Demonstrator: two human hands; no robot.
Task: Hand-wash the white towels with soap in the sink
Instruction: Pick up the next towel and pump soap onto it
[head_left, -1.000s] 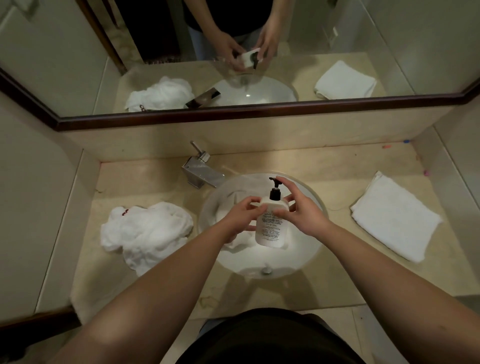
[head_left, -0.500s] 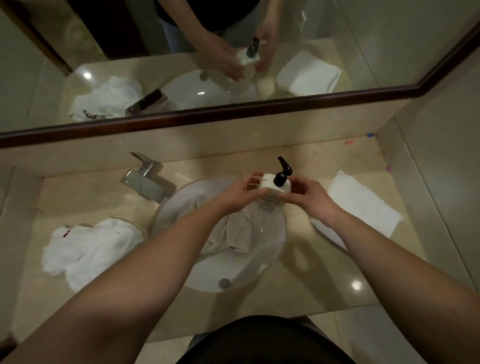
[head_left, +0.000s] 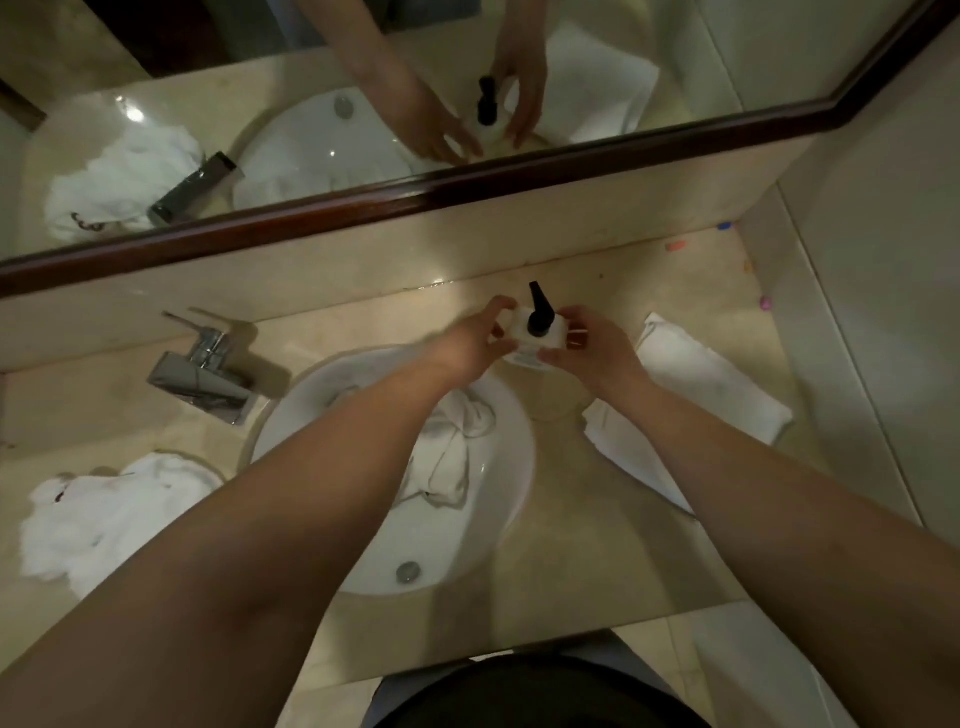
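A white soap bottle (head_left: 537, 338) with a black pump stands upright just beyond the far rim of the sink (head_left: 498, 525), between both hands: the left hand (head_left: 475, 340) curls its fingers round one side, the right hand (head_left: 587, 345) pinches the other. In the sink, a smooth round white basin set into the glossy beige stone tabletop (head_left: 613, 561), lies a wet, twisted white towel (head_left: 452, 447). Left of the sink a crumpled white towel (head_left: 104, 519) sits in a soft heap; right of it a flat folded towel (head_left: 711, 384) lies square-edged. A boxy chrome faucet (head_left: 205, 374) stands at the sink's far left, under the dark-framed mirror (head_left: 467, 182).
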